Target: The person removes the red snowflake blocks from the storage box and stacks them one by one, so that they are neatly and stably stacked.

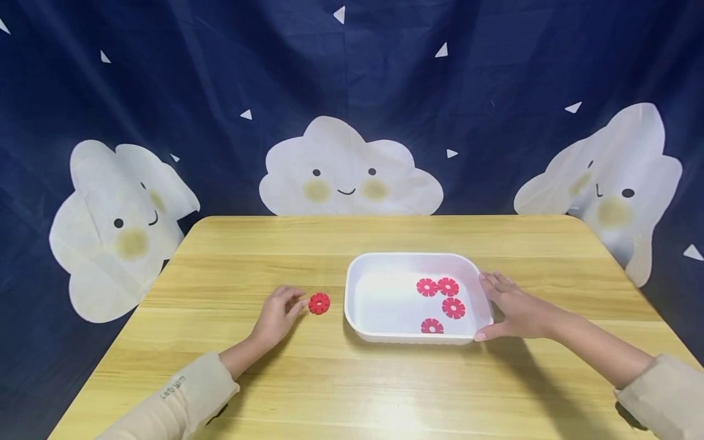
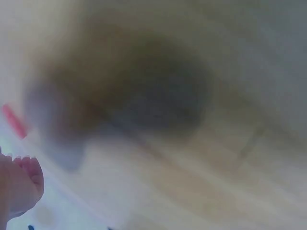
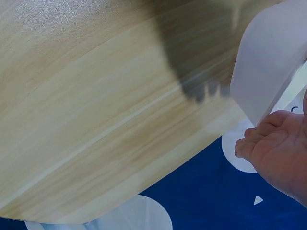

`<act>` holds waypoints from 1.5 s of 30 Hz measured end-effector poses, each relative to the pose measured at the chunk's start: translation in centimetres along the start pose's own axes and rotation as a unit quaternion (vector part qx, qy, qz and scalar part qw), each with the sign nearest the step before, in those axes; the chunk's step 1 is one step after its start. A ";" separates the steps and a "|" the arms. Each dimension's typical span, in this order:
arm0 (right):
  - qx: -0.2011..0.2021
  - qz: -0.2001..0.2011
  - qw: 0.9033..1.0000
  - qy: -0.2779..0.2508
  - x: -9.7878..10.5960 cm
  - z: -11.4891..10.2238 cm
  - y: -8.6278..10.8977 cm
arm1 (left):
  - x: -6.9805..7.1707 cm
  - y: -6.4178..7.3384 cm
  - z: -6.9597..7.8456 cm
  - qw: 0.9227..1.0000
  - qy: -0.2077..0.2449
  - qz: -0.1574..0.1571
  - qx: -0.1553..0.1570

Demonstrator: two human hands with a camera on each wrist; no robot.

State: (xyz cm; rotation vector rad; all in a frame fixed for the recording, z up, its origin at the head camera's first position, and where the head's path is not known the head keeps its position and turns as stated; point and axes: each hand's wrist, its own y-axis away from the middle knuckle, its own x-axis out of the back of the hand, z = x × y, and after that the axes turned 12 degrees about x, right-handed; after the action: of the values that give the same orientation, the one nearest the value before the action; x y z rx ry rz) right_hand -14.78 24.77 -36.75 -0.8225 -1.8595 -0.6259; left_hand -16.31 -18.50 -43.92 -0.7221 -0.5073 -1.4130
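My left hand (image 1: 277,315) pinches a red notched snowflake disc (image 1: 319,304) at its left edge, between thumb and forefinger. In the left wrist view the red disc (image 2: 15,121) shows edge-on as a short bar, and much of that picture is blurred. To the right stands a white plastic tray (image 1: 352,308) with several like discs (image 1: 453,308) lying in its right half. My right hand (image 1: 519,310) holds the tray's right end, thumb at the front corner and fingers along the right wall. The right wrist view shows the tray's outer wall (image 3: 264,62) against the fingers.
All this is on a light wooden table (image 1: 357,385). Behind it hangs a dark blue curtain (image 1: 220,79) printed with white clouds and triangles. The left hand and its disc are just left of the tray.
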 end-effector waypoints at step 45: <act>-0.006 -0.002 1.000 -0.020 0.1 -0.2 0.1 | -6.2 -2.4 13.2 0.967 0.031 -0.184 -0.172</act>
State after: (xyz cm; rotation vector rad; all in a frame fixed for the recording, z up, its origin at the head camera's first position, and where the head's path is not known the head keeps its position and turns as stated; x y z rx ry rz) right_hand -14.66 24.69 -36.58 -0.8443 -1.8949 -0.6272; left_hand -18.03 -4.77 -38.76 -0.8878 -0.3596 -1.8951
